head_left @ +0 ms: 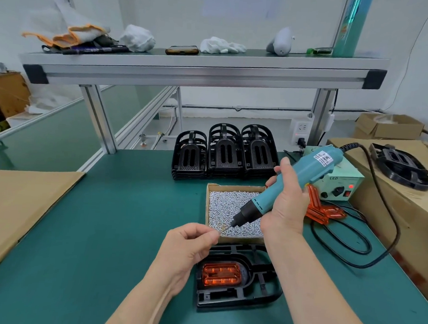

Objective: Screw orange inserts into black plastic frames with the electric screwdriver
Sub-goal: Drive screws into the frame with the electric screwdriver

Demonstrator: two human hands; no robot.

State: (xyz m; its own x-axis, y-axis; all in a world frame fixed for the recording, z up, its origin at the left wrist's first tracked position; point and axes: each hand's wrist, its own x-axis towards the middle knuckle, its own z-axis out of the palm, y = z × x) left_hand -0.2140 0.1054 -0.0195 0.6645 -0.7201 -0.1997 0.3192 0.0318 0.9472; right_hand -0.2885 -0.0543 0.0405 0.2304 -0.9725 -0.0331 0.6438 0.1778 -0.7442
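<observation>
Green mat across the counter [120,206]. Flat on it, nearest the camera: one black plastic frame [260,285], with an orange insert [221,275] seated in the rounded pocket at its left end.

Above that frame, the left hand [190,245], thumb and forefinger pinching a small screw [222,228], remaining fingers curled in. To its right and higher, the right hand [287,199], wrapped round the teal electric screwdriver [260,202]. Tool held aslant, bit pointing down and to the left, tip at the pinched screw; actual contact not resolvable.

Directly behind the frame: shallow cardboard tray [231,186] filled with silvery screws [225,205], driver nose over its near edge. Right of the tray, partly hidden by the right hand: loose orange inserts [322,211] heaped on the mat. Behind those: pale green power unit [342,184], marked LED, red lamp lit. Black cable [359,266] from the rear of the driver, looped over the mat at right.

At the back of the counter: three stacks of black frames [223,152], side by side. Far right: brown carton [405,211] with a further black frame [403,168] on top. Far left: cardboard sheet [17,212] lying over the counter edge. Overhead: aluminium shelf [204,61] bearing a phone [181,50] and white cloths.
</observation>
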